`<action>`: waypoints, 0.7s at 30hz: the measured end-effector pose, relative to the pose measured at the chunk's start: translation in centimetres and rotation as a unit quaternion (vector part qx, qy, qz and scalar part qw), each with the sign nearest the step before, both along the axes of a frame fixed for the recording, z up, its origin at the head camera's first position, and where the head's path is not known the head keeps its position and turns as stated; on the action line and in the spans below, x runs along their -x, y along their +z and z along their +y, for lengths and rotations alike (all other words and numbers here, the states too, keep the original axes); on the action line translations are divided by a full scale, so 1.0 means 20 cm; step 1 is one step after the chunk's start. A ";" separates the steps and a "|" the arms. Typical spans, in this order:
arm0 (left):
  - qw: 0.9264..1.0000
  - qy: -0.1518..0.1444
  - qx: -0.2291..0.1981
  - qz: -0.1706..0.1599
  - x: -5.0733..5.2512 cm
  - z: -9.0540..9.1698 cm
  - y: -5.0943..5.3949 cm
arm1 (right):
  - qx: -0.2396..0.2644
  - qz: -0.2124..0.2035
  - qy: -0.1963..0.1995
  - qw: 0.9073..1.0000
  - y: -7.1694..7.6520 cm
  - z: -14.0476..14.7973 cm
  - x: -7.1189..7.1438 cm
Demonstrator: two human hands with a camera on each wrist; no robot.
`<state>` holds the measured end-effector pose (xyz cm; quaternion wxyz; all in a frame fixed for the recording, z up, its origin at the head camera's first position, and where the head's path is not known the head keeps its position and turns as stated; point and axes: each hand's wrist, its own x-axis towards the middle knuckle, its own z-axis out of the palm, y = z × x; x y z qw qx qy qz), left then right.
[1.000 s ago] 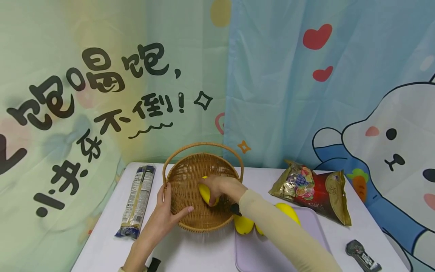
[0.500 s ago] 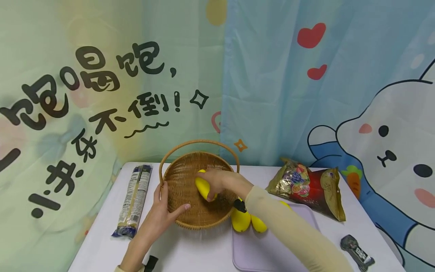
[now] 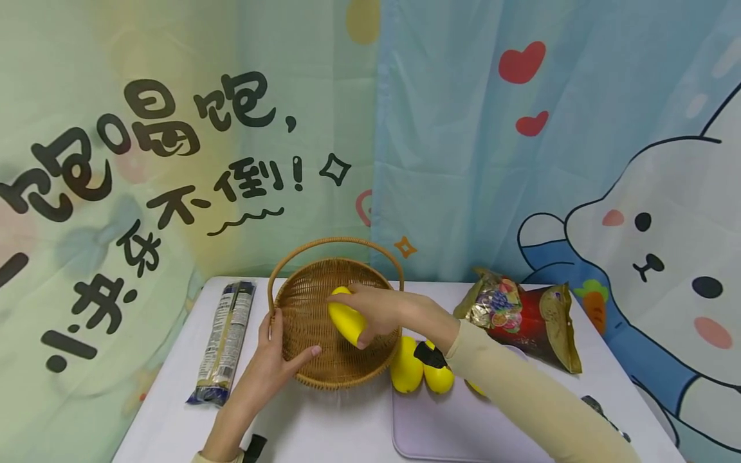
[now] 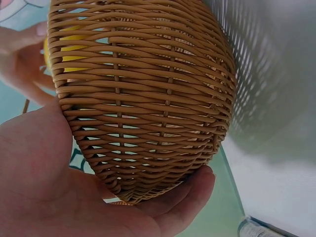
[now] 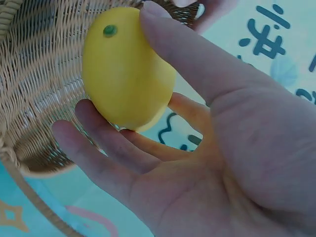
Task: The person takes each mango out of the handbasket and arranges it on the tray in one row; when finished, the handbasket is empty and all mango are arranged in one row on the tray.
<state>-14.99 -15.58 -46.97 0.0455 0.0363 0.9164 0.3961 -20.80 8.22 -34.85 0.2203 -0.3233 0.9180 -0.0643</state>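
Note:
A brown wicker basket (image 3: pixel 307 354) with an arched handle stands tilted on the table, its opening toward me. My left hand (image 3: pixel 269 366) grips its left side, thumb over the front rim and fingers behind; the left wrist view shows the woven wall (image 4: pixel 148 98) close up. Over the basket's mouth my right hand (image 3: pixel 379 315) holds a smooth yellow mango (image 5: pixel 126 69) with a small green stem nub, pinched between thumb and fingers. Beneath the right forearm, several more yellow fruits (image 3: pixel 407 366) lie on a lilac tray (image 3: pixel 440 431), partly hidden by the sleeve.
A long printed packet (image 3: pixel 222 344) lies left of the basket. At the back right is a gold and red snack bag (image 3: pixel 527 315). A small dark packet (image 3: pixel 602 415) sits at the right, mostly behind the sleeve. Printed curtains (image 3: pixel 440 128) stand behind the table.
My right hand has drawn up and slightly out of the basket with the mango, its forearm shifting right over the tray. The left hand keeps its grip. The whole view has shifted slightly.

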 end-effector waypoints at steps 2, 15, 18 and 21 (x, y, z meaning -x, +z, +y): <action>1.000 -0.001 -0.001 0.000 0.00 0.00 0.00 | 0.015 0.000 0.001 1.000 0.03 0.03 -0.03; 1.000 0.002 0.007 -0.002 0.00 0.01 0.02 | 0.061 -0.035 -0.052 0.996 0.17 0.35 -0.15; 1.000 0.002 0.009 -0.005 0.00 0.01 0.02 | 0.065 -0.029 -0.057 0.996 0.19 0.45 -0.18; 1.000 0.002 0.009 -0.008 0.00 0.01 0.02 | 0.066 -0.019 -0.067 0.995 0.20 0.55 -0.21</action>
